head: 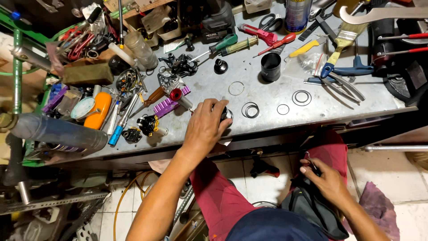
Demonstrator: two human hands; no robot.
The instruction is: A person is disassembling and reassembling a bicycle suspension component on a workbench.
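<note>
small black round metal part (225,114) at front edge of grey steel workbench (267,96), mostly covered by left hand (206,126), fingers curled over it. right hand (324,177) lower down, pinching dark slim tool (312,163) above black fabric bag (312,207). thin wire rings (250,110) lying just beside.

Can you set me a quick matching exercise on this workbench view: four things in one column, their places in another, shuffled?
Things:
1. Left hand
2. Right hand
3. Short black metal cylinder
4. Orange oval plastic piece

Places:
A. Among the clutter at the left of the grey metal bench
B. Standing upright near the bench's middle, below the black-handled scissors
C. Over a small dark round part at the bench's front edge
D. Below the bench, at a black fabric bag on the lap

Pairs: 1-C, 2-D, 3-B, 4-A
</note>
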